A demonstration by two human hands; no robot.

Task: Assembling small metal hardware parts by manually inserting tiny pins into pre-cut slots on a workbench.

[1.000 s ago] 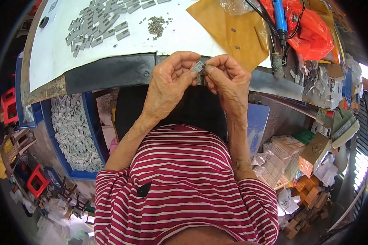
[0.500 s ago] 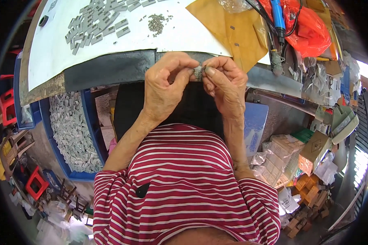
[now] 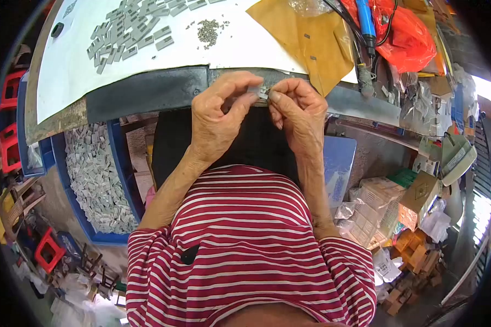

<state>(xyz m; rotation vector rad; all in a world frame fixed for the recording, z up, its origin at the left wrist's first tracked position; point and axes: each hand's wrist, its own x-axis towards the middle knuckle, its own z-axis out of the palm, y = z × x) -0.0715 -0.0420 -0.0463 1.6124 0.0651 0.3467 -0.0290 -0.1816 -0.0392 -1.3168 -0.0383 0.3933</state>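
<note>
A small grey metal piece (image 3: 262,93) is pinched between thumb and forefinger of my left hand (image 3: 221,111), just over the table's front edge. My right hand (image 3: 301,111) closes thumb against forefinger at the piece's right end. Whether those fingertips grip the piece itself or some tiny part at its end cannot be made out. Beyond my hands, many flat grey rectangular pieces (image 3: 130,53) lie on a white sheet (image 3: 202,57). To their right is a small heap of tiny metal parts (image 3: 208,34).
A blue electric screwdriver (image 3: 367,24) hangs at the back right beside a red plastic bag (image 3: 409,46) and brown paper (image 3: 308,32). Left below the table, a blue crate (image 3: 117,169) holds many grey pieces. Boxes and a beige basket (image 3: 368,207) stand at lower right.
The small grey piece has turned between my fingers and shows a paler, smoother side. Both hands stay together at the table edge, almost in place.
</note>
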